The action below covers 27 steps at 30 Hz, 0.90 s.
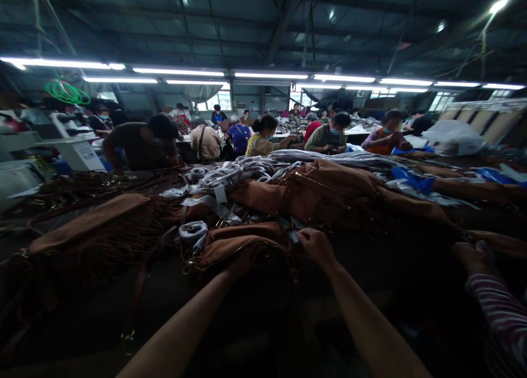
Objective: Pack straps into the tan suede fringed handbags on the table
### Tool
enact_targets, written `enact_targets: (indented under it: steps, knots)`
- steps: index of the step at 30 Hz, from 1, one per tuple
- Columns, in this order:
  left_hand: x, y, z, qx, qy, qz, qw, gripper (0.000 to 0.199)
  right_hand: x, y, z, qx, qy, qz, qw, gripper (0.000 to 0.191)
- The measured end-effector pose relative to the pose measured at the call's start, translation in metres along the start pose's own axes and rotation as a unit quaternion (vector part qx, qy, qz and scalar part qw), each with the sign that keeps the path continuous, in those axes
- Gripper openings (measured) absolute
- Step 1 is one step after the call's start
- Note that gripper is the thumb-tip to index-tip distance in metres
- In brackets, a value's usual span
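As left hand [244,260] touches brown bag [234,247], contents hidden

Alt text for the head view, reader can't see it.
A person's left hand is at the near side of a brown bag, the right hand at a pale piece by its right end. A fringed bag lies to the left; behind are people under tube lights.

A dark stretch of desk [393,263] leaves room to the right of my right hand [317,246] — as far as a co-worker's hand [473,257] and striped sleeve [496,306]. Heaped brown bags [329,189] block the way forward, while a wrapped roll [194,233], a trailing strap [139,285] and a fringed bag [93,219] crowd the left — past the small bag [236,247] at my left hand [242,264].
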<state>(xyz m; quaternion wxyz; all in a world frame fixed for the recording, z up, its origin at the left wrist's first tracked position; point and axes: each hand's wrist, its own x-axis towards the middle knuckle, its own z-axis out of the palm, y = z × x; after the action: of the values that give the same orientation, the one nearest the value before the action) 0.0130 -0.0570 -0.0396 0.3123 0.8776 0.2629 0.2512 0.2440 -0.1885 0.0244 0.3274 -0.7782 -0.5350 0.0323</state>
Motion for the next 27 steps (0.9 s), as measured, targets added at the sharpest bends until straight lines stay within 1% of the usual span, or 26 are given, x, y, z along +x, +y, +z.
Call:
enact_targets:
  steps: [1, 2, 3, 4, 5, 7, 9, 11, 13, 14, 15, 16, 17, 19, 20, 21, 24, 27]
  knots:
    - [-0.001, -0.003, 0.002, -0.017, -0.005, -0.009, 1.0, 0.038, -0.001, 0.022, -0.009, -0.053, 0.043, 0.065, 0.996, 0.035]
    - [-0.001, -0.006, 0.004, -0.04, -0.008, -0.015, 0.999, 0.037, -0.001, 0.043, -0.017, -0.096, 0.075, 0.112, 0.986, 0.036]
    - [-0.002, -0.009, 0.006, -0.064, -0.01, -0.019, 0.998, 0.037, 0.001, 0.063, -0.024, -0.132, 0.094, 0.14, 0.977, 0.035]
    - [-0.002, -0.012, 0.007, -0.086, -0.011, -0.022, 0.996, 0.037, 0.003, 0.081, -0.029, -0.158, 0.09, 0.162, 0.97, 0.035]
    - [-0.003, -0.014, 0.008, -0.106, -0.015, -0.025, 0.994, 0.038, 0.007, 0.094, -0.031, -0.168, 0.074, 0.179, 0.967, 0.034]
    - [-0.003, -0.017, 0.009, -0.139, -0.032, -0.034, 0.989, 0.039, 0.017, 0.107, -0.026, -0.156, 0.037, 0.176, 0.971, 0.03]
    - [-0.003, -0.018, 0.007, -0.157, -0.046, -0.045, 0.985, 0.04, 0.028, 0.107, -0.013, -0.117, 0.004, 0.15, 0.982, 0.025]
    - [-0.004, -0.019, 0.005, -0.156, -0.043, -0.05, 0.985, 0.04, 0.037, 0.103, -0.003, -0.066, -0.027, 0.125, 0.99, 0.023]
    - [-0.006, -0.02, 0.002, -0.133, -0.018, -0.051, 0.99, 0.042, 0.046, 0.101, -0.004, -0.006, -0.051, 0.111, 0.993, 0.027]
    - [-0.007, -0.021, 0.001, -0.123, -0.007, -0.051, 0.991, 0.043, 0.051, 0.102, -0.01, 0.019, -0.058, 0.102, 0.993, 0.029]
    - [-0.007, -0.022, 0.001, -0.119, -0.004, -0.05, 0.992, 0.046, 0.056, 0.103, -0.017, 0.066, -0.067, 0.093, 0.991, 0.031]
    - [-0.008, -0.023, 0.001, -0.121, -0.011, -0.051, 0.991, 0.048, 0.061, 0.104, -0.026, 0.13, -0.079, 0.085, 0.985, 0.031]
    - [-0.008, -0.024, 0.001, -0.131, -0.026, -0.053, 0.99, 0.049, 0.067, 0.104, -0.035, 0.202, -0.092, 0.077, 0.972, 0.03]
    - [-0.008, -0.024, 0.002, -0.152, -0.057, -0.059, 0.985, 0.051, 0.079, 0.102, -0.051, 0.338, -0.124, 0.069, 0.931, 0.025]
    - [-0.007, -0.024, 0.002, -0.158, -0.063, -0.06, 0.984, 0.052, 0.085, 0.101, -0.056, 0.382, -0.139, 0.067, 0.911, 0.024]
    - [-0.006, -0.023, 0.002, -0.161, -0.062, -0.062, 0.983, 0.052, 0.09, 0.098, -0.06, 0.405, -0.15, 0.067, 0.899, 0.023]
    - [-0.004, -0.015, 0.002, -0.186, -0.058, -0.067, 0.978, 0.053, 0.1, 0.095, -0.065, 0.417, -0.179, 0.067, 0.889, 0.025]
    - [-0.002, -0.006, 0.0, -0.224, -0.061, -0.09, 0.968, 0.05, 0.102, 0.101, -0.066, 0.403, -0.194, 0.072, 0.892, 0.028]
